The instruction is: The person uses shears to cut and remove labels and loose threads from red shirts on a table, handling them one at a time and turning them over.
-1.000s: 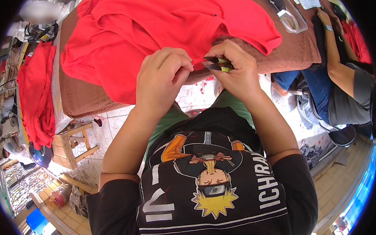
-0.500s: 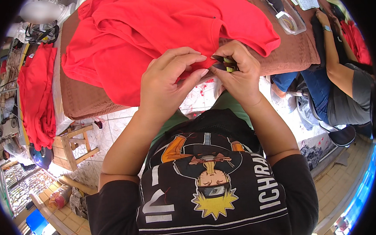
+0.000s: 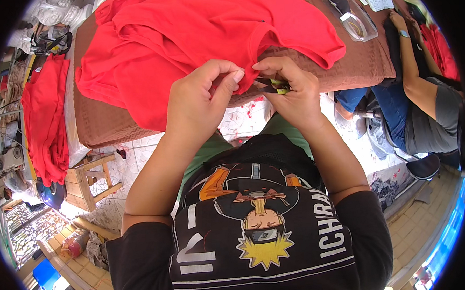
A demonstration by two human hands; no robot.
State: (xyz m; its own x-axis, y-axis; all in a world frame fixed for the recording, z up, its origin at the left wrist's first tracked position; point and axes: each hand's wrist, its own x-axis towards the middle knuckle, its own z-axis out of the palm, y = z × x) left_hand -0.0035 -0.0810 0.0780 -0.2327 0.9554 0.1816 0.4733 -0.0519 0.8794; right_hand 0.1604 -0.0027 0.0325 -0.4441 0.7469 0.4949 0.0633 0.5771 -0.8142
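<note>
Red garment (image 3: 207,37), one piece, spread in loose folds over a surface (image 3: 359,67) covered with a brown textured cloth; its near edge hangs off the front of the surface, and that is where both hands meet. Left hand (image 3: 199,102): grip closed, thumb and forefinger pinching the red edge. Right hand (image 3: 290,90): grip closed around one small pair of thread snips (image 3: 272,86) with yellow-green handles, the forefinger also touching the fabric edge just beside the left fingertips. The two hands hide the part of the edge being held. A second pile of red cloth (image 3: 44,117) lies on a separate stand at far left, well apart. One clear plastic tray (image 3: 352,21) sits on the far right of the surface. One wooden stool (image 3: 89,180) stands on the tiled floor below the surface. A second person (image 3: 422,100) sits at right, one arm resting on the surface
</note>
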